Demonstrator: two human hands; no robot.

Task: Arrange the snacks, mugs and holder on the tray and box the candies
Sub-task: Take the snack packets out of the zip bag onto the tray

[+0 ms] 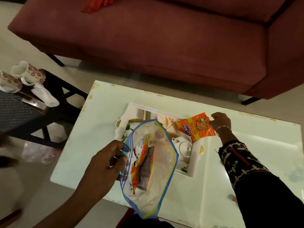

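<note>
**Orange snack packet held over the tray, zip bag in the other hand**

While the left hand (pixel 105 163) pinches the blue-edged rim of a clear zip bag (pixel 148 168) above the near side of the table, the right hand (pixel 219 120) grips one corner of an orange snack packet (pixel 196 127) over the far right part of the tray (pixel 136 107). On that packet a yellow band reads "50% EXTRA", and part of a blue brand logo shows beside it, too curled to read fully. Both hands are closed on what they hold, fingers curled tight.

Inside the zip bag, at least two more packets (pixel 141 163) stand on end, orange and grey; their print is too small to read.

Resting on a white glossy table (pixel 246 153) with worn, stained edges, the tray is white with a printed picture on its floor and two gold half-round handles. A white teapot (pixel 183 145) shows on the tray; I cannot tell whether it is real or part of the print.

Behind the table stands a maroon sofa (pixel 164 46) on a pale tiled floor. At far left, a dark side table (pixel 32 111) carries two white mugs (pixel 28 73) with a red flower pattern, lying tipped, and a crumpled white cloth (pixel 45 96) just beside them.
</note>
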